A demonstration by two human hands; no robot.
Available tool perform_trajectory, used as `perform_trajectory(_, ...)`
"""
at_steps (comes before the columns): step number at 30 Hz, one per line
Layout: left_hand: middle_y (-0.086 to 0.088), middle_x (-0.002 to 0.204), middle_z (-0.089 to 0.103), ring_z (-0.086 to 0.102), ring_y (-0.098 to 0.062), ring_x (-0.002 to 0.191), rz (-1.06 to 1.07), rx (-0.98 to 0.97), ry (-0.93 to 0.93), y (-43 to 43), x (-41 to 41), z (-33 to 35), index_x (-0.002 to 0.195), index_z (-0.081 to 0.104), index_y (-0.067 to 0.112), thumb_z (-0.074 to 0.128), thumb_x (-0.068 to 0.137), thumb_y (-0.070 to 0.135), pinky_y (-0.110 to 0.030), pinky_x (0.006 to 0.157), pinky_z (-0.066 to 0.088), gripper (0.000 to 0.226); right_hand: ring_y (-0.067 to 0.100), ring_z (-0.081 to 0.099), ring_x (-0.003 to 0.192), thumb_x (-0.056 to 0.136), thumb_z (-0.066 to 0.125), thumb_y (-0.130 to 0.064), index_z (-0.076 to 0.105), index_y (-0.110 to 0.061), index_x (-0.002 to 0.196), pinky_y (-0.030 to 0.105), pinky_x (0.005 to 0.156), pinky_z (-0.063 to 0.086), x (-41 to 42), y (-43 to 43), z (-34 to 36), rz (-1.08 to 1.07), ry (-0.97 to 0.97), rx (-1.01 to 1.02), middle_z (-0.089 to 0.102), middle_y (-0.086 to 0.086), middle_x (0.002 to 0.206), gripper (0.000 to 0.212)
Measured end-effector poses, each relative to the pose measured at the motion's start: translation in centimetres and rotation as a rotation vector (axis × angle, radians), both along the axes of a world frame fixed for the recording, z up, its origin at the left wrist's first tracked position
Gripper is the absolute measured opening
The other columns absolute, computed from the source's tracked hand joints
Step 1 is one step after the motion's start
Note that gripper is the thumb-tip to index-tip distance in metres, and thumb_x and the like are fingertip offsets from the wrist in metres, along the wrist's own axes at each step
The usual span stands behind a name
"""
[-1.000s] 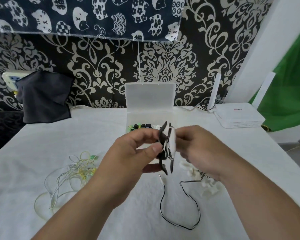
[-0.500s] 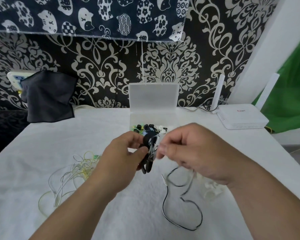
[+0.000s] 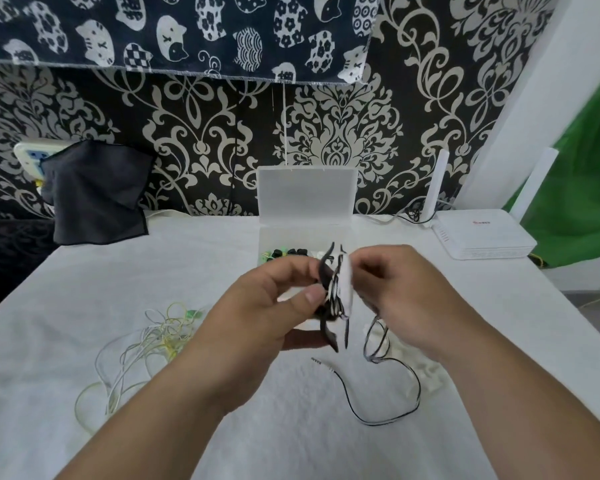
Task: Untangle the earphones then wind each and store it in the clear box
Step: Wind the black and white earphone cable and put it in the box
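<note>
My left hand [image 3: 274,306] grips a white winder card [image 3: 345,289] with black-and-white earphone cable wrapped round it, held upright above the table in front of the clear box [image 3: 305,233]. My right hand [image 3: 402,299] pinches the loose cable right beside the card. The rest of that cable [image 3: 392,379] loops down onto the cloth and ends in a metal jack plug [image 3: 323,364]. The box stands open with its lid [image 3: 305,195] up; wound earphones in black, green and white lie inside. A tangle of white and yellow-green earphones [image 3: 146,344] lies at the left.
A white router [image 3: 482,233] with an antenna stands at the back right. A dark cloth [image 3: 97,192] hangs over the table's back left edge. Small white pieces [image 3: 430,372] lie on the white tablecloth under my right forearm. The patterned wall rises right behind the box.
The winder card is turned edge-on and upright again. My right hand has brought the cable up and round it, so the loose loop on the cloth is shorter and shifted.
</note>
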State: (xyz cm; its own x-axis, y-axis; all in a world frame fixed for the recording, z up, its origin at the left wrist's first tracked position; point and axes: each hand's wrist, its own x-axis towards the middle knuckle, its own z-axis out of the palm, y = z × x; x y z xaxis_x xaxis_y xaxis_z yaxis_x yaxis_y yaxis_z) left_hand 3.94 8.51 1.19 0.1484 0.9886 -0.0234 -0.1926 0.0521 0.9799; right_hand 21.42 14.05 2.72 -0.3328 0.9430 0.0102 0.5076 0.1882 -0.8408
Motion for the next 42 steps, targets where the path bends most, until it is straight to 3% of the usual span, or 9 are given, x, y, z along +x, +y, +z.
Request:
perform_trajectory(6,-0.023,0.094,0.066,0.064,-0.028,0.081,0.194,0.003,-0.152,0.6,-1.1,0.4,0.109,0.063,0.005,0.057,0.084,0.020,-0.035,0.067,0.058,0.030,0.016,0.058,0.063,0.102,0.055,-0.025,0.073,-0.018,0.077,0.038,0.077,0.046,-1.0,-1.1,-0.4,0.235,0.084,-0.299,0.057,0.000,0.063,0.031)
perform_trajectory(9,-0.017,0.091,0.067,0.069,-0.019,0.077,0.341,-0.032,-0.203,1.0,-1.8,0.4,0.099,0.064,0.013,0.054,0.095,0.016,-0.031,0.063,0.058,0.011,0.020,0.071,0.076,0.095,0.064,-0.011,0.075,-0.022,0.084,0.033,0.095,0.050,-0.6,-1.2,-0.1,0.316,0.085,-0.373,0.067,0.003,0.068,0.018)
perform_trajectory(14,-0.009,0.082,0.064,0.064,-0.018,0.074,0.540,-0.010,-0.299,1.6,-3.2,0.8,0.091,0.062,0.016,0.049,0.102,0.012,-0.032,0.067,0.060,0.018,0.018,0.074,0.084,0.092,0.061,0.005,0.070,-0.007,0.097,0.033,0.086,0.054,0.5,-0.5,-0.6,0.218,0.004,-0.435,0.078,0.008,0.084,0.016)
perform_trajectory(20,-0.007,0.079,0.055,0.062,-0.016,0.072,0.819,0.018,-0.215,2.3,-4.7,0.5,0.102,0.059,0.015,0.050,0.103,0.014,-0.030,0.068,0.059,0.009,0.012,0.052,0.047,0.089,0.062,0.010,0.074,-0.003,0.086,0.020,0.044,0.040,2.4,0.4,-0.2,0.025,0.098,-0.407,0.061,0.008,0.065,0.018)
perform_trajectory(25,-0.003,0.075,0.056,0.066,-0.017,0.079,0.982,0.005,-0.184,2.4,-5.5,-0.1,0.105,0.057,0.016,0.051,0.103,0.016,-0.033,0.078,0.061,0.006,0.014,0.058,0.057,0.079,0.072,0.012,0.073,-0.001,0.093,0.021,0.051,0.045,3.9,0.5,0.4,0.087,0.122,-0.504,0.067,0.012,0.071,0.019)
perform_trajectory(29,0.001,0.079,0.060,0.069,-0.015,0.081,1.056,0.024,-0.190,2.4,-6.1,-0.2,0.107,0.054,0.016,0.051,0.103,0.018,-0.031,0.077,0.060,0.006,0.018,0.064,0.058,0.076,0.074,0.012,0.072,-0.005,0.091,0.026,0.053,0.049,4.5,0.7,-0.6,-0.004,-0.137,-0.396,0.073,0.017,0.074,0.023)
perform_trajectory(33,-0.002,0.085,0.061,0.071,-0.016,0.085,1.056,0.034,-0.174,2.4,-6.0,-0.2,0.108,0.053,0.016,0.052,0.102,0.018,-0.030,0.077,0.059,0.006,0.016,0.061,0.059,0.090,0.069,-0.017,0.074,-0.012,0.087,0.028,0.057,0.046,4.2,0.3,-1.2,0.110,-0.378,-0.448,0.072,0.010,0.071,0.008)
perform_trajectory(38,-0.007,0.093,0.064,0.070,-0.016,0.084,0.974,0.024,-0.114,2.3,-5.1,0.1,0.105,0.056,0.017,0.052,0.102,0.018,-0.028,0.072,0.059,0.004,0.007,0.041,0.050,0.087,0.057,-0.067,0.067,-0.019,0.069,0.027,0.058,0.034,2.2,-0.6,-0.4,0.186,-0.626,-0.384,0.044,-0.012,0.055,0.052)
perform_trajectory(42,-0.002,0.076,0.066,0.067,-0.010,0.067,0.745,0.040,-0.060,1.9,-3.1,0.6,0.101,0.060,0.014,0.053,0.102,0.011,-0.031,0.070,0.060,0.008,0.014,0.060,0.081,0.089,0.064,-0.041,0.066,-0.034,0.076,0.029,0.070,0.044,0.6,-0.4,-2.0,0.056,-0.628,-0.091,0.062,-0.014,0.088,0.015)
